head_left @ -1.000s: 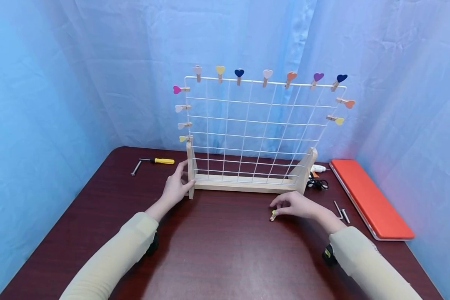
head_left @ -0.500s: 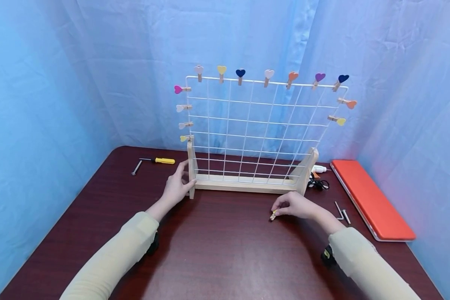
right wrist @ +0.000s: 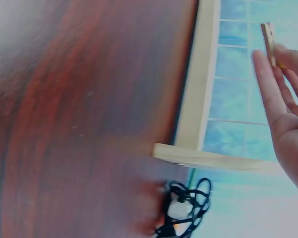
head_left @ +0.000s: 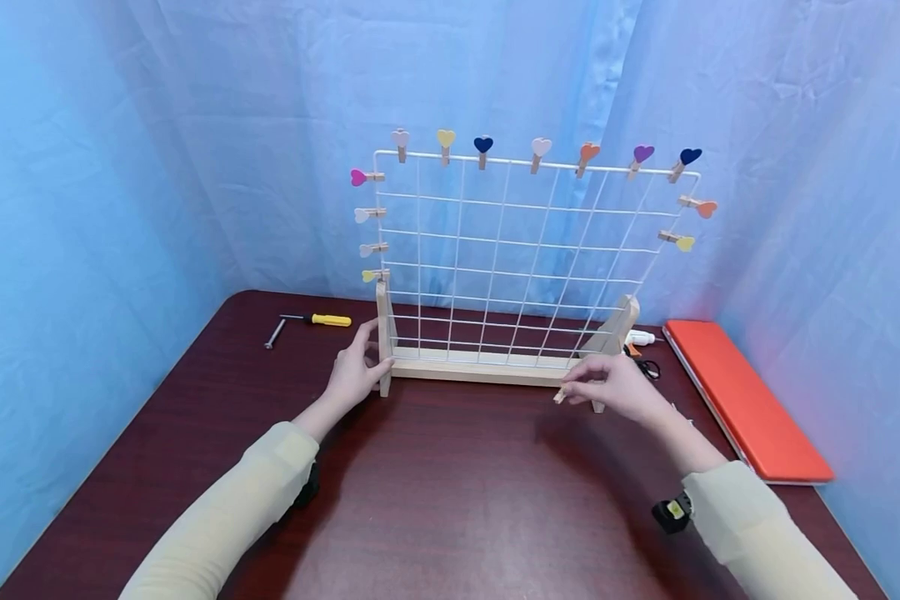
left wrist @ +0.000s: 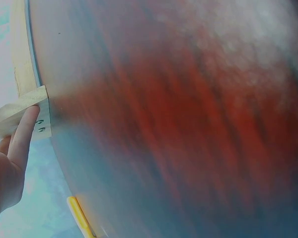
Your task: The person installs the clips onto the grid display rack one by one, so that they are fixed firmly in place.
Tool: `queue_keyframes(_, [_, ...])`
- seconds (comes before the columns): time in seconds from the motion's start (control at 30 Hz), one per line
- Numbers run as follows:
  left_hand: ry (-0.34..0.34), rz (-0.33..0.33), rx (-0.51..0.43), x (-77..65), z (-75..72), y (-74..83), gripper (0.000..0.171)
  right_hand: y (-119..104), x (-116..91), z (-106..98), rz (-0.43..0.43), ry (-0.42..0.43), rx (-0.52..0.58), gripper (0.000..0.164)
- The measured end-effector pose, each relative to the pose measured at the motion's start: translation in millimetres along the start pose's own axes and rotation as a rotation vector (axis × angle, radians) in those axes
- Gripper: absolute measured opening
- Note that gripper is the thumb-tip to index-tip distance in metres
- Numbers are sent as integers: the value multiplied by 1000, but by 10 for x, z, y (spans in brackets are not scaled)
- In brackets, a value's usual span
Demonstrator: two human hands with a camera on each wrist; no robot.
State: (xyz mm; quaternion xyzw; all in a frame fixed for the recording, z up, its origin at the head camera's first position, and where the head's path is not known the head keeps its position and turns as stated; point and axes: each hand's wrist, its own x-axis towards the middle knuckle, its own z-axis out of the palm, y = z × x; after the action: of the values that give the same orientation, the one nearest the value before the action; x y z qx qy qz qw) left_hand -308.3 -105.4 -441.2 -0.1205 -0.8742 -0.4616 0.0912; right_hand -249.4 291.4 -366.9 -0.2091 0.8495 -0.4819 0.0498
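Note:
A small wooden clothespin [head_left: 560, 397] with a bit of yellow on it is pinched between the thumb and fingers of my right hand [head_left: 617, 387], held above the table. In the right wrist view this clothespin [right wrist: 268, 42] points upward from the fingertips. My left hand [head_left: 354, 368] grips the left wooden upright [head_left: 383, 333] of a stand, thumb on the near side. The stand carries a white wire grid [head_left: 510, 242]. Heart-topped clothespins line the grid's top and both sides, among them a pink one [head_left: 358, 177] and a purple one [head_left: 643, 153].
Back left lie a yellow-handled screwdriver [head_left: 332, 320] and a bolt [head_left: 274, 334]. Behind the right upright are a white glue gun [head_left: 640, 337] and a black cord [right wrist: 203, 198]. A flat red case [head_left: 746, 400] lies along the right edge; blue curtains surround the table.
My right hand has lifted the clothespin off the table and moved it up and slightly right, towards the stand's right end. The left hand stays on the upright.

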Motion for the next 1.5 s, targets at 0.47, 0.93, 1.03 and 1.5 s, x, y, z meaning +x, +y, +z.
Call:
queue_keyframes(0.47, [17, 4, 9, 3, 8, -2, 69, -573, -186, -415, -163, 473, -287, 18])
queue_keyframes(0.93, [17, -7, 7, -9, 8, 10, 70, -477, -126, -849, -182, 917, 382, 29])
queue_keyframes(1.03, [17, -6, 8, -6, 12, 7, 70, -426, -56, -863, -232, 981, 441, 27])
queue_keyframes(1.5, [11, -5, 9, -2, 4, 0, 69, -300, 216, -839, -262, 1095, 531, 29])
